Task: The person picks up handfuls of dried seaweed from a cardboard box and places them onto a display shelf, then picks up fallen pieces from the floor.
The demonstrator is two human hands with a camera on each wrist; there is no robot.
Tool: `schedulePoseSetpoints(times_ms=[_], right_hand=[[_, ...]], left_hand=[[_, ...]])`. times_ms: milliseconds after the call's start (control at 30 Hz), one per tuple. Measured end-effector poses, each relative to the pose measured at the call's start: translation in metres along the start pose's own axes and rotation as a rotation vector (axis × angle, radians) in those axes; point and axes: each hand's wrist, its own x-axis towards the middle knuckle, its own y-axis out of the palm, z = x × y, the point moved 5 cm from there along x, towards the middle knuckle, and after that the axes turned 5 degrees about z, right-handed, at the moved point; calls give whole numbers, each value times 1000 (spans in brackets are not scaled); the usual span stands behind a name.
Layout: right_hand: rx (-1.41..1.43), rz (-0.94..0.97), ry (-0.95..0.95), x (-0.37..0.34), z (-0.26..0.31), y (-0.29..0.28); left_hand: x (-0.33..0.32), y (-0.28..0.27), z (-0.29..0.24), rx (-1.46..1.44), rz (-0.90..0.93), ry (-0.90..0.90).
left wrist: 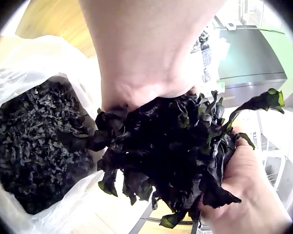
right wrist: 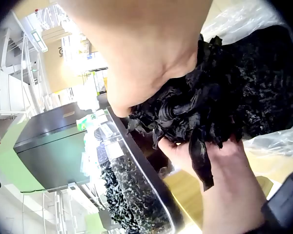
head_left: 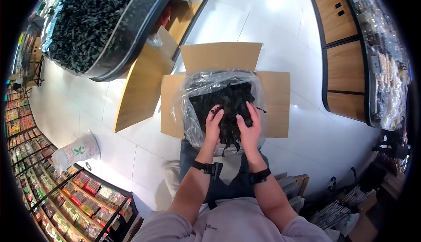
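Both hands hold a large clump of dark, leafy dried seaweed [head_left: 229, 114] between them, above an open cardboard box [head_left: 221, 57]. My left hand [head_left: 213, 122] grips its left side and my right hand [head_left: 250, 127] its right side, fingers curled around the pieces. Some strips dangle below the hands; in the left wrist view thin edges of the clump [left wrist: 161, 141] show green. Clear plastic bag [head_left: 191, 121] film lines the box, and more loose dark seaweed [left wrist: 36, 146] fills it. The clump hides many of the fingertips in both wrist views.
A big display bin [head_left: 94, 22] heaped with dark seaweed stands at upper left, with an open wooden cabinet door [head_left: 140, 88] below it. A white printed sack [head_left: 78, 150] lies on the tiled floor. Shelves of packaged goods [head_left: 87, 193] line the lower left; wooden cabinets [head_left: 344, 66] stand right.
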Motion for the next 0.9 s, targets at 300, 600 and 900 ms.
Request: schedulePoseSetpoints(times_ms=[300,600,900], right_hand=[[92,-137,-15,-36,92,-16],[273,-455,58,-90,129,-14],[288,-512,88,-113,130,-23]], left_hand=[[-43,42,-86,190,183,93],[-79,73,-148,325,410,-69],[-94,74,-134,275,460,-190]])
